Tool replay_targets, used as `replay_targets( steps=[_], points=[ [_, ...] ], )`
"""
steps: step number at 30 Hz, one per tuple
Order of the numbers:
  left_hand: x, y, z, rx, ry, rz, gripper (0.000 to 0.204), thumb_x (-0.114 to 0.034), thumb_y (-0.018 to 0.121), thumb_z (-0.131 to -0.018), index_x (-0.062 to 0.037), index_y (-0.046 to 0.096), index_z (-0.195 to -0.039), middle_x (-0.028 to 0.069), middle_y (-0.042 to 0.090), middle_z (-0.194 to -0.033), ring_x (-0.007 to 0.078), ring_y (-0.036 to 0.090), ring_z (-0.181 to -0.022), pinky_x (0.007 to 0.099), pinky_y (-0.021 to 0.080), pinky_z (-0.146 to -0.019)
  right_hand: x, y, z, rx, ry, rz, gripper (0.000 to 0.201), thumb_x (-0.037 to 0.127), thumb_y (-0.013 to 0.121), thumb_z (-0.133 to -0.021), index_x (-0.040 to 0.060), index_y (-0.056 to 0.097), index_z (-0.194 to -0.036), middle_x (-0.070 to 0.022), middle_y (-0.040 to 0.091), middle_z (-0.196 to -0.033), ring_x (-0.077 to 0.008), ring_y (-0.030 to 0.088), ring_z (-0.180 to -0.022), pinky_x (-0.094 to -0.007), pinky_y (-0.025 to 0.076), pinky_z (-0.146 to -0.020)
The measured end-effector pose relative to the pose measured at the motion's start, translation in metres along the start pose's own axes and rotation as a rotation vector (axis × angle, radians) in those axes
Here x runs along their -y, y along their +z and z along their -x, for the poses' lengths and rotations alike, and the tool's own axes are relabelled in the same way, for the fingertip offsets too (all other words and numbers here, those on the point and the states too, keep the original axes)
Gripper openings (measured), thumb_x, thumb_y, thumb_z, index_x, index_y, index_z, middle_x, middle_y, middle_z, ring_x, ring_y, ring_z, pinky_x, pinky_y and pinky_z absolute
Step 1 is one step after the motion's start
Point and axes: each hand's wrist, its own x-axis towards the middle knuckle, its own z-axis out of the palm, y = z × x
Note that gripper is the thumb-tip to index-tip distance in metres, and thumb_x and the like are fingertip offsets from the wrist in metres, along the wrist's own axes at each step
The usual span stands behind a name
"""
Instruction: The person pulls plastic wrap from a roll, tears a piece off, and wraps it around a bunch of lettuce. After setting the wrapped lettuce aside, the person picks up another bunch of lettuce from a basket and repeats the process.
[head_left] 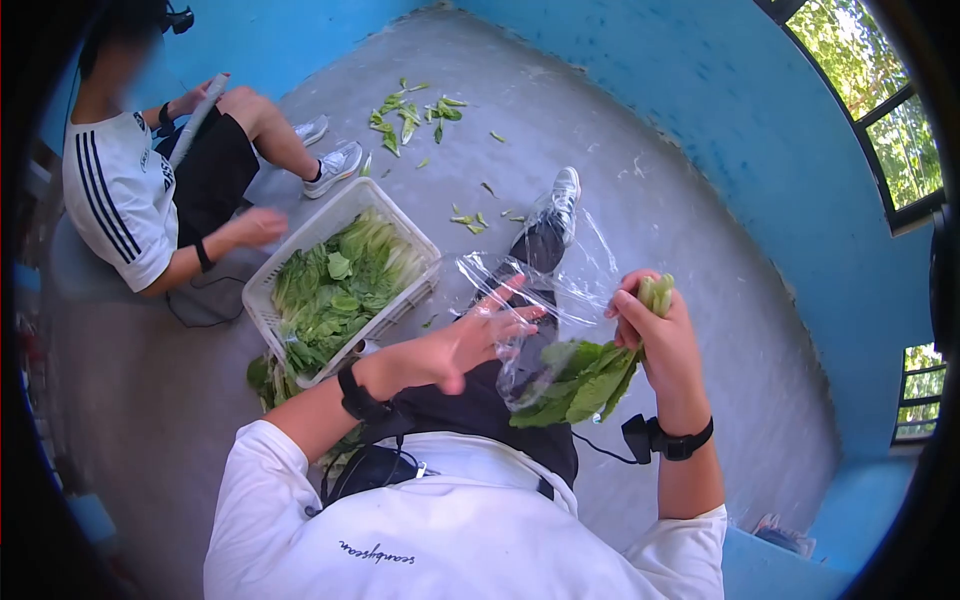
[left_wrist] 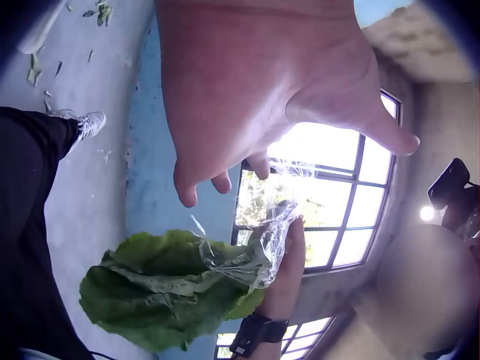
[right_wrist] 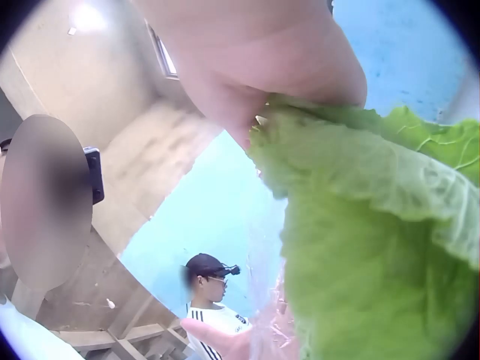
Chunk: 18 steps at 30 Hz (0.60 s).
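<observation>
My right hand (head_left: 655, 325) grips a bunch of leafy greens (head_left: 585, 385) by its pale stems, with the broad leaves hanging toward my lap. Clear, crinkled plastic film (head_left: 575, 285) spreads from the right hand and partly covers the leaves. In the left wrist view, the film (left_wrist: 262, 259) clings at the stem side of the greens (left_wrist: 157, 289). My left hand (head_left: 480, 335) has its fingers spread and overlaps the film in the head view. Leaves (right_wrist: 375, 232) fill much of the right wrist view below the palm.
A white plastic crate (head_left: 405, 305) full of leafy greens stands on the floor to my left, more greens (head_left: 268, 380) beside it. Another person (head_left: 120, 195) sits beyond, holding a long pale roll (head_left: 200, 118). Loose leaves (head_left: 410, 115) litter the floor ahead, before a blue wall (head_left: 680, 90).
</observation>
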Motion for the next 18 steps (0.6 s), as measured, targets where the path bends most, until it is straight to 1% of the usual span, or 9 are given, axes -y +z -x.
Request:
replay_targets(
  steps=[2, 3, 5, 6, 7, 10, 13, 16, 18],
  points=[
    [-0.011, 0.003, -0.014, -0.133, -0.176, -0.146, 0.082, -0.035, 0.081, -0.091, -0.0088, 0.039, -0.155, 0.0132, 0.056, -0.146, 0.0175, 0.059, -0.126, 0.0317, 0.044, -0.106, 0.001, -0.002, -0.003, 0.029, 0.031, 0.082, 0.012, 0.008, 0.073, -0.093, 0.0046, 0.064, -0.099, -0.0009, 0.067, -0.08, -0.0042, 0.057, -0.062, -0.0208, 0.046, -0.055],
    [-0.01, 0.0, -0.02, -0.177, -0.103, -0.365, 0.037, -0.023, 0.066, -0.102, -0.0009, 0.06, -0.13, 0.0108, 0.07, -0.121, 0.0173, 0.062, -0.12, 0.0331, 0.047, -0.104, -0.001, -0.003, -0.004, 0.046, 0.044, 0.123, 0.012, 0.007, 0.073, -0.092, 0.0046, 0.065, -0.1, -0.0007, 0.067, -0.081, -0.0041, 0.057, -0.063, -0.021, 0.047, -0.055],
    [-0.005, -0.006, -0.026, -0.313, -0.082, -0.394, 0.025, -0.019, 0.061, -0.104, -0.0004, 0.064, -0.122, 0.0109, 0.071, -0.115, 0.017, 0.064, -0.115, 0.0333, 0.049, -0.101, -0.007, -0.009, -0.005, 0.021, 0.012, 0.239, 0.014, 0.006, 0.075, -0.091, 0.0045, 0.066, -0.101, -0.0001, 0.067, -0.083, -0.0037, 0.057, -0.066, -0.0214, 0.047, -0.056],
    [-0.004, -0.007, -0.027, -0.377, -0.072, -0.408, 0.021, -0.017, 0.059, -0.106, -0.0002, 0.066, -0.117, 0.011, 0.072, -0.112, 0.0168, 0.065, -0.113, 0.0334, 0.05, -0.099, -0.01, -0.011, -0.003, 0.003, -0.005, 0.296, 0.014, 0.006, 0.076, -0.09, 0.0045, 0.067, -0.102, 0.0003, 0.067, -0.084, -0.0035, 0.058, -0.067, -0.0216, 0.048, -0.057],
    [-0.008, -0.01, -0.024, -0.355, -0.056, -0.492, 0.018, -0.015, 0.057, -0.106, 0.0004, 0.065, -0.112, 0.0144, 0.071, -0.115, 0.0202, 0.065, -0.116, 0.0391, 0.052, -0.101, -0.011, -0.014, -0.002, -0.021, -0.021, 0.334, 0.015, 0.006, 0.076, -0.09, 0.0046, 0.067, -0.101, 0.0006, 0.067, -0.084, -0.0033, 0.057, -0.068, -0.0215, 0.048, -0.057],
    [0.003, -0.007, -0.014, -0.26, 0.092, -0.135, 0.017, -0.019, 0.051, -0.108, -0.0065, 0.063, -0.111, 0.02, 0.066, -0.127, 0.0307, 0.063, -0.122, 0.0491, 0.049, -0.108, -0.019, -0.018, 0.002, -0.078, -0.046, 0.381, 0.015, 0.005, 0.077, -0.089, 0.0045, 0.068, -0.101, 0.001, 0.067, -0.086, -0.0029, 0.057, -0.07, -0.0212, 0.047, -0.057],
    [-0.008, 0.004, -0.007, -0.193, 0.078, 0.232, 0.021, -0.025, 0.042, -0.111, -0.0144, 0.06, -0.113, 0.023, 0.054, -0.146, 0.0425, 0.056, -0.132, 0.0581, 0.043, -0.114, -0.012, -0.017, 0.002, -0.075, -0.05, 0.323, 0.015, 0.005, 0.077, -0.089, 0.0042, 0.067, -0.1, 0.0001, 0.07, -0.09, -0.0031, 0.057, -0.07, -0.021, 0.047, -0.057],
    [-0.013, 0.011, -0.004, -0.223, 0.054, 0.41, 0.026, -0.033, 0.037, -0.112, -0.0213, 0.059, -0.118, 0.0193, 0.044, -0.157, 0.0473, 0.048, -0.139, 0.0605, 0.036, -0.119, -0.013, -0.019, -0.004, 0.016, -0.042, 0.303, 0.014, 0.005, 0.077, -0.089, 0.004, 0.066, -0.098, -0.0016, 0.073, -0.096, -0.0031, 0.058, -0.071, -0.0211, 0.047, -0.058],
    [-0.016, 0.014, -0.004, -0.167, 0.044, 0.579, 0.022, -0.031, 0.04, -0.112, -0.0188, 0.058, -0.113, 0.0174, 0.038, -0.161, 0.0449, 0.042, -0.144, 0.0628, 0.034, -0.119, -0.023, -0.018, -0.008, 0.117, -0.006, 0.289, 0.013, 0.005, 0.077, -0.089, 0.0035, 0.065, -0.096, -0.0029, 0.074, -0.102, -0.0029, 0.058, -0.071, -0.021, 0.047, -0.057]
  ],
)
